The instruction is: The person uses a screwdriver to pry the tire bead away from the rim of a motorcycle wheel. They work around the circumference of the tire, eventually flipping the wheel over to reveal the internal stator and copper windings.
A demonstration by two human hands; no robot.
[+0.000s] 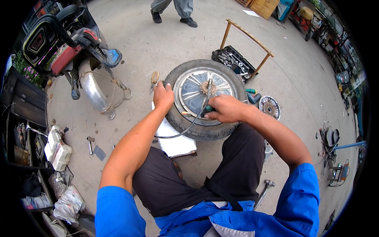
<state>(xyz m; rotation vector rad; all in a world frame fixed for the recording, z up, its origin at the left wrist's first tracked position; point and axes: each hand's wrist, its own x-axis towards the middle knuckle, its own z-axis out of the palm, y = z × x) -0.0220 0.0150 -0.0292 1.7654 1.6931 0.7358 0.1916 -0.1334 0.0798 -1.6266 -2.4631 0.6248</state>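
A motor wheel [192, 94] with a black tyre and a silver, spoke-patterned hub cover lies flat in front of my knees. From its central axle a dark cable [194, 119] curves toward me and off to the left over the tyre. My left hand [163, 96] is closed over the tyre's left edge. My right hand [227, 109] is closed around a green-handled tool [208, 109] above the right part of the hub cover. The working end of that tool is hidden, so its kind is unclear.
Pliers [154, 81] lie left of the wheel. Behind it stands a black toolbox [233, 59] with a wooden handle frame. A metal disc [270, 107] lies to the right, a ratchet wrench [264, 193] by my thigh. A scooter [71, 55] stands left; a person's legs [173, 8] show ahead.
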